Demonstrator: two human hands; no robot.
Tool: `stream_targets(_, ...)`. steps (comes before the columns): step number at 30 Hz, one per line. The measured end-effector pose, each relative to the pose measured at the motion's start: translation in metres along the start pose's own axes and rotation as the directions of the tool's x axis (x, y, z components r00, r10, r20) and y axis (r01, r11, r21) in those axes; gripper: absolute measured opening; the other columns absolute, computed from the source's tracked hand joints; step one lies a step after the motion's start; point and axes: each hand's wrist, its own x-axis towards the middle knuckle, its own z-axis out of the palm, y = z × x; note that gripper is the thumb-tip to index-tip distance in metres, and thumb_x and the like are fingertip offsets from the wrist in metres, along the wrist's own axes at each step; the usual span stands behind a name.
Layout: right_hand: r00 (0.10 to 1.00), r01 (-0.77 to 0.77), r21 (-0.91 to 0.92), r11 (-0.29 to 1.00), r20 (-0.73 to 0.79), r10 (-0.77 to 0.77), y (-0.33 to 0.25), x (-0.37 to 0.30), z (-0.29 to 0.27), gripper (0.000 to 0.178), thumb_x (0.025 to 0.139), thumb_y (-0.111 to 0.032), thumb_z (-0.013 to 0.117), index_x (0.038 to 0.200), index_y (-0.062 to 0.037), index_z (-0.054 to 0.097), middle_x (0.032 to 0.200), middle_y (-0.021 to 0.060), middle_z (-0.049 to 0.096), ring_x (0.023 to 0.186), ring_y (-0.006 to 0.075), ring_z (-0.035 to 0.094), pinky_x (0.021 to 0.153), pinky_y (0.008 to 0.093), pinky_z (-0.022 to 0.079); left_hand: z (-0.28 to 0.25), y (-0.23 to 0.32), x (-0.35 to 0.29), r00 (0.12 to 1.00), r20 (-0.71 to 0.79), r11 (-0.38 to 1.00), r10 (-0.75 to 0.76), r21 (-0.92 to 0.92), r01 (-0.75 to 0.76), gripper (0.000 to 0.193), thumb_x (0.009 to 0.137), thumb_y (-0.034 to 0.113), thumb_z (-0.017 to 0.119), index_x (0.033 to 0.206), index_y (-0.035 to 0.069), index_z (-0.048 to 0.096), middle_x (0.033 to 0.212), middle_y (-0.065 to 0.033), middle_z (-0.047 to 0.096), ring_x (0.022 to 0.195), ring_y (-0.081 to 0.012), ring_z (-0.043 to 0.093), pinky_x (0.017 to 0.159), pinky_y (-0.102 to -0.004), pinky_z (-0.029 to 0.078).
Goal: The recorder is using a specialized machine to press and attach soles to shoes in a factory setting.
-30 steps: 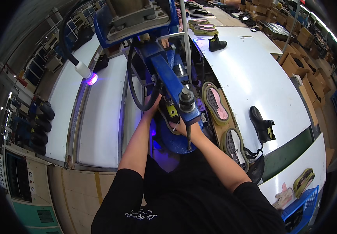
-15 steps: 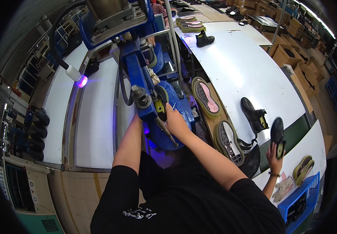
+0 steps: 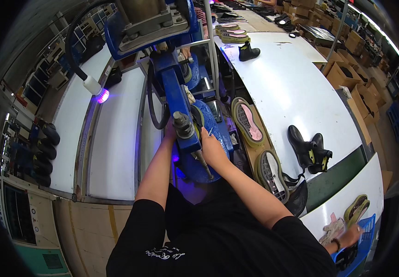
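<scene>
My right hand is closed around the near end of a dark boot on the blue machine. A thin, pale stick pokes up by its fingers; I cannot make out its kind. Only the wrist side of my left hand shows, as the blue machine arm with its big bolt hides the fingers. The boot is partly covered by that arm too. Beneath it lies the machine's speckled blue pad.
Right of the machine, two soles lie on a board. A pair of black boots stands on the white table. A co-worker's hand is over a blue basket. A purple lamp hangs at left.
The co-worker's hand has set a black boot beside the other one and moved down to the basket. My hands stay at the machine; less of the boot's yellow-green part shows. The view has shifted slightly.
</scene>
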Motion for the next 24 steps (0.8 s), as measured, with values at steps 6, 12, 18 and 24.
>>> stream_targets(6,0.998,0.053,0.012,0.998,-0.019,-0.053,0.003,0.003,0.007,0.083,0.086,-0.026,0.080,0.138,0.0239,0.039,0.105,0.0372,0.069,0.093,0.0489,0.071,0.107,0.0531,0.048,0.026,0.057,-0.017,0.990,0.000,0.947,0.138,0.294,-0.132,0.040,0.110,0.039,0.048,0.127,0.008,0.066,0.118,-0.0081,0.071,0.112,-0.0232,0.066,0.102,-0.0415,0.049)
stream_targets(12,0.997,0.073,0.004,0.997,-0.009,-0.073,-0.003,0.000,-0.001,0.082,0.085,-0.025,0.081,0.137,0.0227,0.040,0.106,0.0371,0.069,0.095,0.0496,0.070,0.107,0.0538,0.049,0.053,0.133,-0.045,0.972,0.043,0.835,0.230,0.503,-0.220,0.040,0.110,0.038,0.047,0.129,0.008,0.065,0.122,-0.0092,0.071,0.114,-0.0255,0.066,0.102,-0.0430,0.049)
stream_targets(18,0.995,0.100,0.052,0.994,-0.013,-0.100,0.004,0.002,-0.001,0.075,0.084,-0.023,0.083,0.131,0.0199,0.043,0.103,0.0362,0.069,0.094,0.0509,0.069,0.103,0.0535,0.050,0.042,0.150,-0.045,0.995,0.077,0.802,-0.060,0.598,0.002,0.059,0.113,0.052,0.032,0.128,0.009,0.070,0.121,-0.0125,0.074,0.115,-0.0306,0.067,0.103,-0.0427,0.048)
stream_targets(24,0.995,0.080,0.198,0.977,0.043,-0.090,-0.017,0.005,0.001,0.074,0.084,-0.022,0.083,0.131,0.0190,0.043,0.101,0.0365,0.069,0.092,0.0511,0.069,0.100,0.0534,0.052,-0.006,0.118,-0.026,0.952,0.119,0.901,-0.284,0.373,0.222,0.071,0.113,0.060,0.023,0.125,0.009,0.072,0.116,-0.0139,0.076,0.112,-0.0316,0.069,0.101,-0.0424,0.048)
